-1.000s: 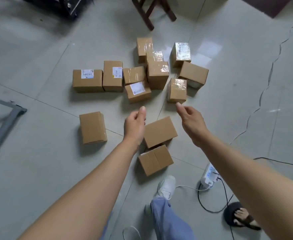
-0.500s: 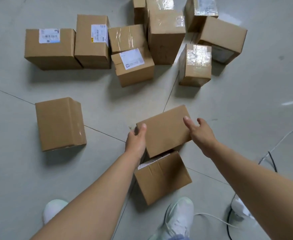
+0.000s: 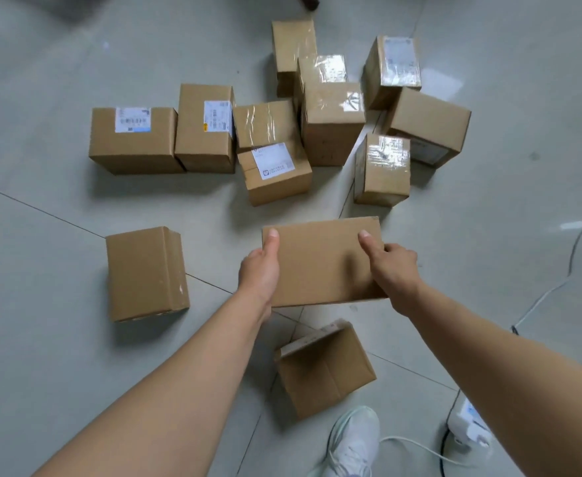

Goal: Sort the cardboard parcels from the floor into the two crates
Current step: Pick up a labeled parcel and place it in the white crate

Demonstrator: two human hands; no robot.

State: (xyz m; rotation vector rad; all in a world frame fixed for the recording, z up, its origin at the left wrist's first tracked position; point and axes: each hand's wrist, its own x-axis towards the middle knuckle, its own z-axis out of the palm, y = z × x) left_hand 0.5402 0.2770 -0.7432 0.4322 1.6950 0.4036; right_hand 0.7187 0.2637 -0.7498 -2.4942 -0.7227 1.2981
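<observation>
Change: parcel (image 3: 320, 266) now lifted clear of the box (image 3: 324, 370) beneath, above the floor (image 3: 59, 339).
Left hand (image 3: 258, 270): thumb on top, gripping its left edge for balance.
Right hand (image 3: 398, 270): fingers (image 3: 399, 251) curled round its right edge.
Crates: out of sight.

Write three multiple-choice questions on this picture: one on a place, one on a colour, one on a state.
1. The lone parcel lies: A left of the held parcel B right of it C on it
2. The shoe is: A black B white C red
3. The held parcel is: A untouched B torn open C clasped at both ends
Key: 1 A, it sits beyond the left grip. 2 B, its upper is white. 3 C, the left grip and right grip clasp its two ends.
</observation>
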